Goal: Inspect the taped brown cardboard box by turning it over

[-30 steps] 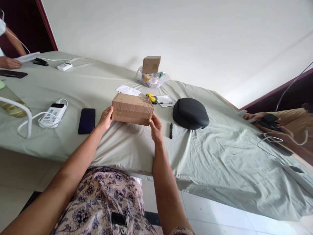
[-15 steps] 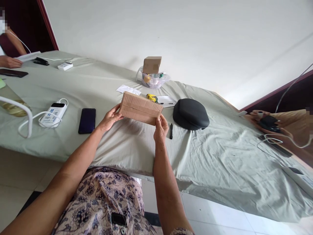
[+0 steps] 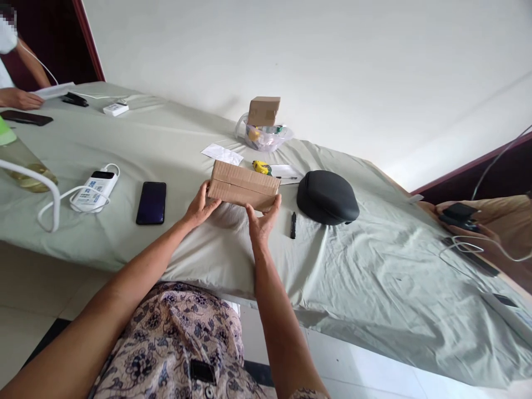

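Note:
A small brown cardboard box [image 3: 244, 187] is held between my two hands above the cloth-covered table. My left hand [image 3: 200, 208] grips its left end, thumb along the lower front edge. At the right end, my right hand [image 3: 263, 219] holds the lower corner with thumb and fingers apart around it. The fingers beneath and behind the box are partly hidden. Just beyond the box lie a yellow-and-black tape measure [image 3: 261, 167] and a white paper with a pen [image 3: 286, 177]. Right of my right hand is a black marker [image 3: 293, 225].
A black case [image 3: 328, 197] sits to the right. Left are a phone [image 3: 151, 203], a white power bank [image 3: 93, 191] with a cable and a bottle [image 3: 25, 160]. A plastic basket [image 3: 266, 141] with another box [image 3: 264, 111] stands by the wall. Other people's hands [image 3: 22, 100] are at both sides.
My right hand has shifted left along the box's lower edge, its thumb now further in underneath. The box looks slightly tilted, showing more of its top. The view has moved a little.

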Demonstrator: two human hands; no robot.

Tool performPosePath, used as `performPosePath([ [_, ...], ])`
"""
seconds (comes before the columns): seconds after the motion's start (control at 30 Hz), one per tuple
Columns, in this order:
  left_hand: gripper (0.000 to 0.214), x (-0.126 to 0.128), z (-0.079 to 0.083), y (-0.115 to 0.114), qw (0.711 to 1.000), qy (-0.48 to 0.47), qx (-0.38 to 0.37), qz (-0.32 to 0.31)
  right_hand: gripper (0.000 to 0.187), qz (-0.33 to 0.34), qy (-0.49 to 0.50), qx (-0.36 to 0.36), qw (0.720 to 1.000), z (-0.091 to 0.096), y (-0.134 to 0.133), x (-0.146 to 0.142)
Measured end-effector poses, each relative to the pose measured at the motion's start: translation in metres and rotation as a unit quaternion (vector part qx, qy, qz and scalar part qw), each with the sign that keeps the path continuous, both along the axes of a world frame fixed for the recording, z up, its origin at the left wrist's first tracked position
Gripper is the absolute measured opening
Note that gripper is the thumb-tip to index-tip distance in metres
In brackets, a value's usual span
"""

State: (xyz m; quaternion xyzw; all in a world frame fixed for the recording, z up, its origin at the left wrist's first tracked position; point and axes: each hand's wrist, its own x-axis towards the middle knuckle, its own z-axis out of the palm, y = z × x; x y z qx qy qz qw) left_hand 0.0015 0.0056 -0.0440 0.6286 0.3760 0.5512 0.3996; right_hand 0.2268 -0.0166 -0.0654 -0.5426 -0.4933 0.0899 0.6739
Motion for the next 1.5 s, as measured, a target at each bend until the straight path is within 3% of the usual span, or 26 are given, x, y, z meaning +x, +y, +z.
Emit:
performPosePath([
  [0.17, 0.101, 0.021, 0.000, -0.016, 0.994, 0.003, -0.012, 0.106, 0.121, -0.092, -0.100, 0.005, 0.991, -0.001, -0.006, -0.023],
  [0.3, 0.103, 0.029, 0.001, -0.021, 0.985, 0.012, -0.029, 0.169, 0.122, -0.080, -0.107, -0.003, 0.991, 0.002, -0.008, -0.029],
  [0.47, 0.099, 0.024, 0.002, -0.019, 0.980, 0.021, -0.035, 0.192, 0.111, -0.050, -0.078, -0.006, 0.996, 0.003, -0.005, -0.021],
  [0.63, 0.080, 0.011, 0.002, -0.013, 0.978, 0.009, 0.006, 0.208, 0.084, 0.019, -0.017, -0.015, 1.000, 0.008, -0.008, -0.010],
  [0.77, 0.058, 0.005, -0.001, -0.006, 0.972, 0.023, 0.028, 0.231, 0.067, 0.030, 0.055, -0.008, 0.998, 0.012, -0.008, -0.002],
  [0.97, 0.029, 0.002, -0.007, 0.008, 0.969, 0.052, -0.009, 0.241, 0.054, 0.078, 0.104, 0.007, 0.991, 0.010, 0.001, 0.003],
  [1.27, 0.004, -0.009, -0.001, 0.012, 0.945, 0.205, -0.087, 0.238, 0.036, 0.053, 0.072, -0.104, 0.991, -0.002, 0.011, 0.018],
  [1.5, 0.012, -0.010, 0.007, 0.004, 0.865, 0.420, -0.102, 0.255, 0.010, 0.016, -0.096, -0.267, 0.959, -0.007, 0.007, 0.026],
])
